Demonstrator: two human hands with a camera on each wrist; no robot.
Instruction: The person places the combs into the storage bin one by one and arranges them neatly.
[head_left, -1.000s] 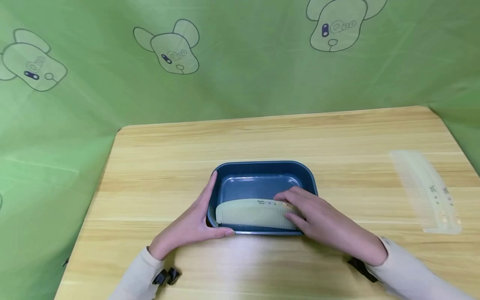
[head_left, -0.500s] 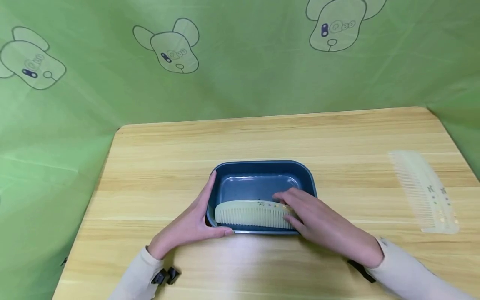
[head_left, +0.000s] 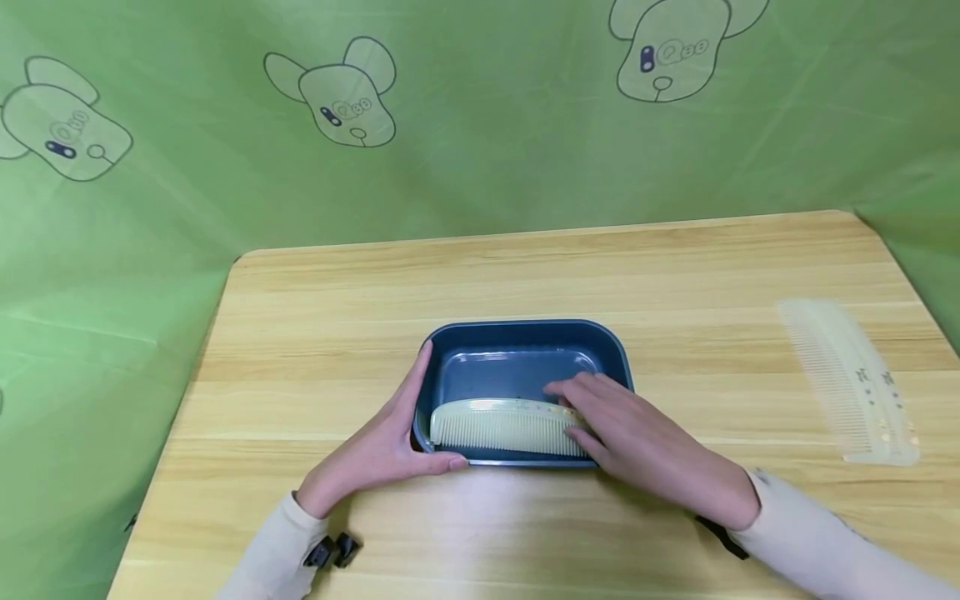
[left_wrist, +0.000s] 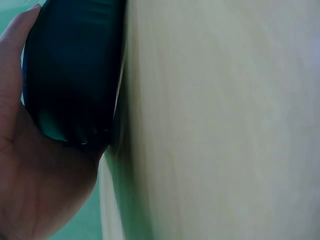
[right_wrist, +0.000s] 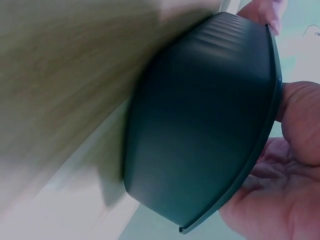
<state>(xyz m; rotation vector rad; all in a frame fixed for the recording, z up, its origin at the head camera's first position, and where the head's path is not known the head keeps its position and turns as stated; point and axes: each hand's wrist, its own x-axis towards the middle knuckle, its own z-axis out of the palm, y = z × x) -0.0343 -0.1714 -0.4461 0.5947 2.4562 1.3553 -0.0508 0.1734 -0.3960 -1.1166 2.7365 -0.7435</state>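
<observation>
A dark blue rectangular box (head_left: 517, 327) stands on the table, its top uncovered. My left hand (head_left: 373, 448) holds its left end, thumb along the near rim and fingers round the left side. In the left wrist view the box's end (left_wrist: 75, 70) sits in the crook of that hand. Inside the box, along the near wall, lies a pale green fine-toothed comb (head_left: 498, 427), teeth toward me. My right hand (head_left: 648, 437) reaches over the right end and pinches the comb there, covering that end. The right wrist view shows mainly the box's outer wall (right_wrist: 200, 115).
At the right of the wooden table (head_left: 540, 542), pale translucent combs (head_left: 855, 383) lie overlapping. A green cloth (head_left: 487, 142) printed with cartoon heads hangs behind the table and along both sides.
The comb's left end stays in place, while its body shifts and tilts very slightly under my right hand, which has drawn a little left. My left hand keeps its place on the box.
</observation>
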